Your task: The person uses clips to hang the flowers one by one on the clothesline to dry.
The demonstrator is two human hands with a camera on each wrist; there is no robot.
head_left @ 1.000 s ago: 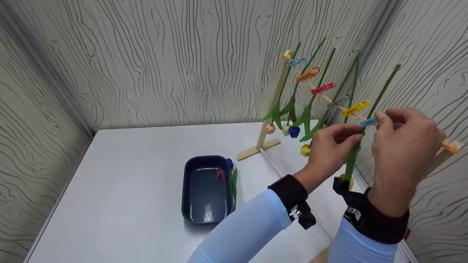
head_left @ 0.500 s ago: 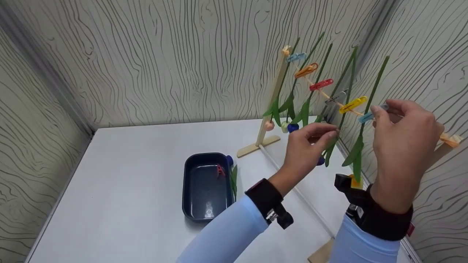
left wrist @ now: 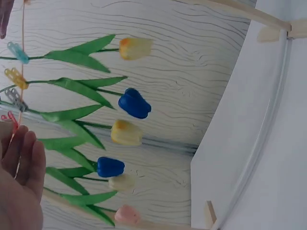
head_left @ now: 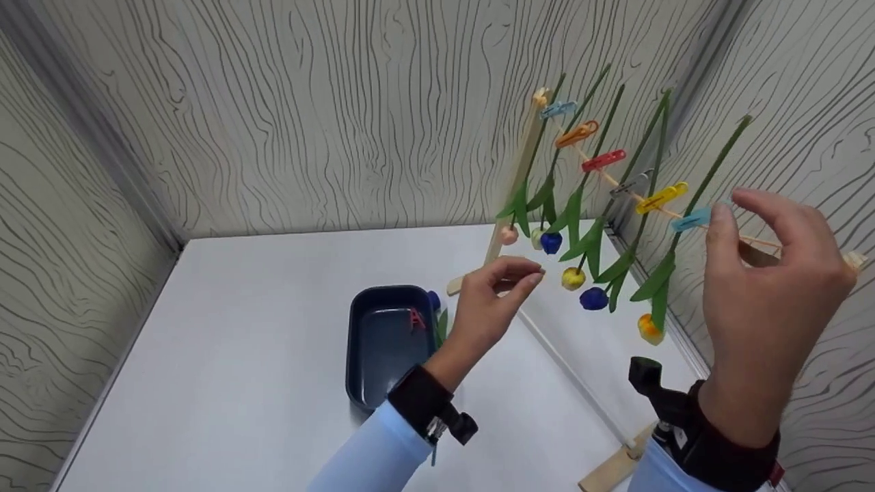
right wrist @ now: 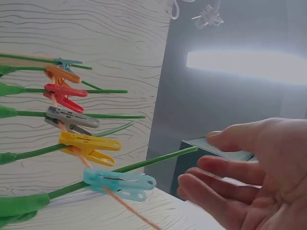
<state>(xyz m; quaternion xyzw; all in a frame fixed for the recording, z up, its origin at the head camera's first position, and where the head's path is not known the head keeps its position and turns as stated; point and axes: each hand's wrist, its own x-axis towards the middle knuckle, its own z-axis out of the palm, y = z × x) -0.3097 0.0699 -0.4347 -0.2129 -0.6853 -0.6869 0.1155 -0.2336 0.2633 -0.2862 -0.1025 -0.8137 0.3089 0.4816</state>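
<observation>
My right hand is just off the light-blue clothespin, thumb and fingers apart with nothing between them. That clothespin grips an orange cord and the stem of a yellow-orange tulip, which hangs head down. Farther along the cord, yellow, grey, red, orange and another light-blue clothespin hold more upside-down tulips. My left hand, loosely bent and holding nothing, is in the air between the hanging flowers and the dark blue tray.
A red clothespin lies inside the tray. Beside the tray's right wall lies a blue tulip, partly covered by my left arm. The wooden stand's post, floor rod and near foot frame the right side. Patterned walls enclose the table.
My left hand has left the last tulip's stem and moved left and down toward the tray. My right hand has let go of the near light-blue clothespin, its fingers spreading.
</observation>
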